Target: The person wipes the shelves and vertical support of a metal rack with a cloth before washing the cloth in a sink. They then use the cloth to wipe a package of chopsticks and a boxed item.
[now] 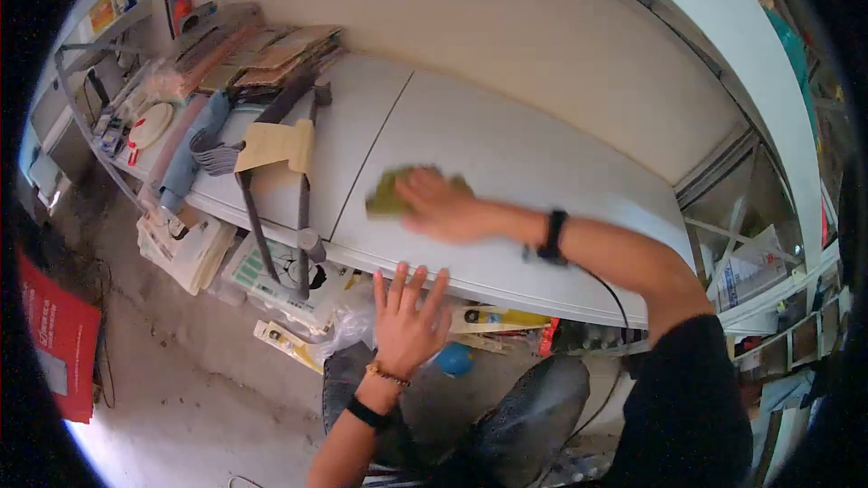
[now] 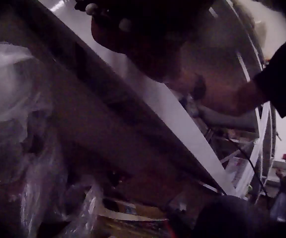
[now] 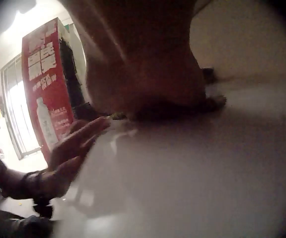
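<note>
A bunched green cloth (image 1: 384, 197) lies against the white tabletop (image 1: 533, 185). My right hand (image 1: 448, 210) is over it and holds it down on the surface, blurred in the head view. Cloth shows past the fingers on both sides; the palm hides its middle. In the right wrist view a dark edge of the cloth (image 3: 216, 103) sticks out under the hand. With spread fingers, my left hand (image 1: 409, 321) rests at the front edge of the tabletop, holding nothing. The left wrist view is very dark.
Left on the tabletop stand a grey frame (image 1: 305, 203) with a tan sheet (image 1: 276, 146), a blue roll (image 1: 194, 149) and stacked cardboard (image 1: 285, 54). A wall (image 1: 542, 45) runs behind. Packages and a blue ball (image 1: 455, 360) sit below the front edge. A black cable (image 1: 624, 316) hangs near the right arm.
</note>
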